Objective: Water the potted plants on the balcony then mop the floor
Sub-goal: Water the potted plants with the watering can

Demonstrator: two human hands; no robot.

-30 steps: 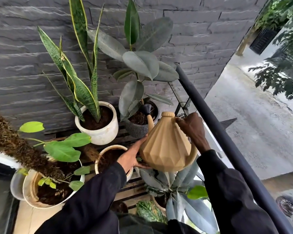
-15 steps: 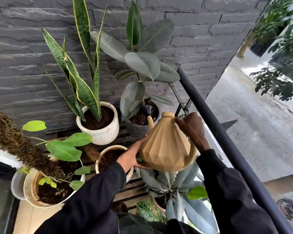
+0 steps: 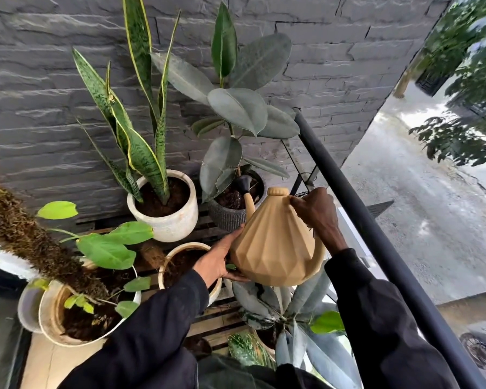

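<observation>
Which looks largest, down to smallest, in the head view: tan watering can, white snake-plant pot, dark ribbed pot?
1. tan watering can, though nearest the camera.
2. white snake-plant pot.
3. dark ribbed pot, partly hidden.

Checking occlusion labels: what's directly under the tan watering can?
Grey-green leaves of a potted plant lie below the watering can; the left hand supports its base. The plant's pot is mostly hidden.

Watering can (image 3: 275,245), centre: tan plastic, matt, smooth facets.
Wall (image 3: 40,94), 10 o'clock: grey stone, rough, split-faced.
White pot (image 3: 174,220), 10 o'clock of can: ceramic, mottled, dull.
Dark pot (image 3: 225,217), 12 o'clock of can: ribbed, matt.
Rail (image 3: 362,220), 3 o'clock: black metal, smooth.
Shelf slats (image 3: 216,322), 6 o'clock: bare wood.
Sleeves (image 3: 157,327): black matt cloth.
</observation>
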